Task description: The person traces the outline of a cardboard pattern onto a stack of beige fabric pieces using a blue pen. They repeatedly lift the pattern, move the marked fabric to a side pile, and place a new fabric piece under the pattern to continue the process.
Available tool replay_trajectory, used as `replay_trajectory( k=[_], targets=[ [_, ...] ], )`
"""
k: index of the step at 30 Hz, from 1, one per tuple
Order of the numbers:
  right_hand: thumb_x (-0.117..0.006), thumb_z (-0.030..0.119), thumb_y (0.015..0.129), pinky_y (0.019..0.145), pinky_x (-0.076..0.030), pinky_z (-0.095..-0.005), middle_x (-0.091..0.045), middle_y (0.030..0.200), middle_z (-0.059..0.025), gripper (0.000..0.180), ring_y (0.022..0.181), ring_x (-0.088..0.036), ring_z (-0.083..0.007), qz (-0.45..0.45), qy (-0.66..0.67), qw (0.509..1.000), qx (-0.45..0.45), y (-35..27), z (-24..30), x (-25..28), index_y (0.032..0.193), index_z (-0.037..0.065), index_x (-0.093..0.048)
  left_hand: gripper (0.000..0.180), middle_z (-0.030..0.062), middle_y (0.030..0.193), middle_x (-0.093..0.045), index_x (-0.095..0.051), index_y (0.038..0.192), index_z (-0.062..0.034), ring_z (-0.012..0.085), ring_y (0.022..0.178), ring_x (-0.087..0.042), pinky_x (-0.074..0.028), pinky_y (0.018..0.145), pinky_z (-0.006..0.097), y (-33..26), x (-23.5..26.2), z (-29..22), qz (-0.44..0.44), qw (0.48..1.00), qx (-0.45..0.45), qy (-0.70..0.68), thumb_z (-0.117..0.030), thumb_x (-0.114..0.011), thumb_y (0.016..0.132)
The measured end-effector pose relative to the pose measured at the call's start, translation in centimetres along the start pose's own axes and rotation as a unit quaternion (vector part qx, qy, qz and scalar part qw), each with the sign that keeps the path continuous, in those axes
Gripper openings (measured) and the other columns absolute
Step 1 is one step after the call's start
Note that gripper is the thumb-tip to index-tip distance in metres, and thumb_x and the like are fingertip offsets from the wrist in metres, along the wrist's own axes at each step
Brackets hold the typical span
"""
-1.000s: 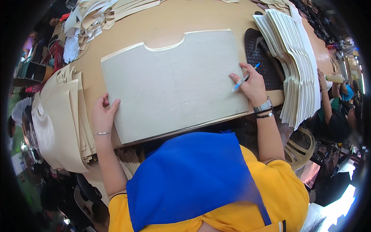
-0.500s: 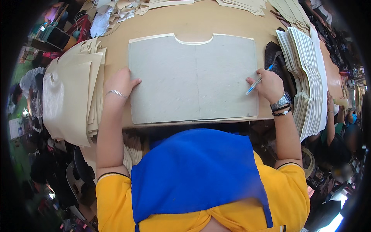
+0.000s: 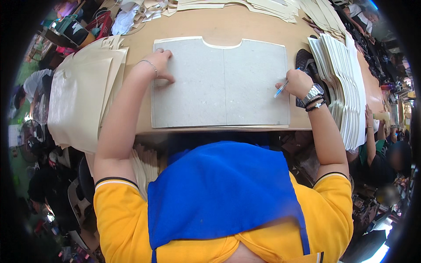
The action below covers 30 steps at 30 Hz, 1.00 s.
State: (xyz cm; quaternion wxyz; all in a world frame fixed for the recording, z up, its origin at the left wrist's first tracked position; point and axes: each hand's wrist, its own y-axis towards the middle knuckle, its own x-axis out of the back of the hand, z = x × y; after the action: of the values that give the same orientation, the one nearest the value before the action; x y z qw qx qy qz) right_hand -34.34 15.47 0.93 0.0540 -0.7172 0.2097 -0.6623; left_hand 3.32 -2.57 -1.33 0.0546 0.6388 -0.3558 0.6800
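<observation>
A grey board pattern (image 3: 219, 87) with a curved notch in its far edge lies on the table in front of me. Cream sheet material (image 3: 177, 40) peeks out from beneath its far edge. My left hand (image 3: 158, 65) is at the board's left edge, thumb and fingers apart, the fingertips over its upper left part. By the right edge, my right hand (image 3: 298, 83) is closed around a pen (image 3: 280, 90) with a clear barrel and blue parts. The pen's tip points down and left over the board; whether it touches cannot be seen.
Cream sheets (image 3: 81, 92) are piled at the left, overhanging the table's (image 3: 193, 25) near edge. White cut pieces (image 3: 340, 83) stack at the right, beside a dark woven-textured item (image 3: 303, 61). Scraps and cut sheets (image 3: 237, 3) line the far side. Another person's arm (image 3: 370, 131) shows far right.
My left hand has moved away from me along the board's left edge, and its fingers have spread. My right hand, still with the pen, has shifted slightly along the right edge.
</observation>
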Motion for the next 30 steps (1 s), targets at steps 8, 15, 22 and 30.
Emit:
replay_trajectory(
  k=[8, 15, 22, 30],
  targets=[
    [-0.075, 0.047, 0.076, 0.066, -0.054, -0.042, -0.065, 0.067, -0.0213, 0.055, 0.069, -0.068, -0.0352, -0.032, -0.004, 0.999, 0.028, 0.5, -1.4, -1.6, 0.082, -0.007, -0.067, 0.129, 0.0174, 0.136, -0.051, -0.027, 0.149, -0.019, 0.0349, 0.12, -0.054, -0.047, 0.1, 0.044, 0.9, 0.8, -3.3, 0.02, 0.996, 0.063, 0.062, -0.058, -0.089, 0.043],
    [-0.053, 0.049, 0.095, 0.063, -0.051, -0.0316, -0.064, 0.069, -0.0127, 0.052, 0.064, -0.063, -0.0194, -0.039, 0.203, 0.978, -0.006, 3.8, -0.9, 0.5, 0.099, 0.001, -0.071, 0.134, 0.0151, 0.141, -0.047, -0.022, 0.151, -0.0214, 0.0333, 0.124, -0.052, -0.046, 0.103, 0.043, 2.0, -0.5, -3.4, 0.06, 0.993, 0.085, 0.062, -0.053, -0.093, 0.042],
    [-0.063, 0.036, 0.091, 0.071, -0.052, -0.0266, -0.071, 0.089, -0.0049, 0.035, 0.077, -0.063, -0.0113, -0.223, 0.549, 0.776, 0.217, 12.2, 9.8, -1.4, 0.11, 0.006, -0.07, 0.135, 0.0172, 0.142, -0.044, -0.023, 0.151, -0.022, 0.0347, 0.13, -0.045, -0.042, 0.106, 0.042, 2.1, 0.3, -2.8, 0.077, 0.992, 0.09, 0.045, -0.053, -0.093, 0.041],
    [-0.068, 0.019, 0.081, 0.065, -0.052, -0.0254, -0.069, 0.077, -0.0072, 0.02, 0.069, -0.064, -0.0111, -0.29, 0.632, 0.692, 0.194, 17.4, 18.2, -2.9, 0.089, 0.001, -0.068, 0.135, 0.0163, 0.146, -0.039, -0.02, 0.151, -0.025, 0.0343, 0.129, -0.046, -0.043, 0.105, 0.043, 2.0, 1.0, -3.7, 0.078, 0.992, 0.091, 0.036, -0.053, -0.093, 0.042]
  ],
)
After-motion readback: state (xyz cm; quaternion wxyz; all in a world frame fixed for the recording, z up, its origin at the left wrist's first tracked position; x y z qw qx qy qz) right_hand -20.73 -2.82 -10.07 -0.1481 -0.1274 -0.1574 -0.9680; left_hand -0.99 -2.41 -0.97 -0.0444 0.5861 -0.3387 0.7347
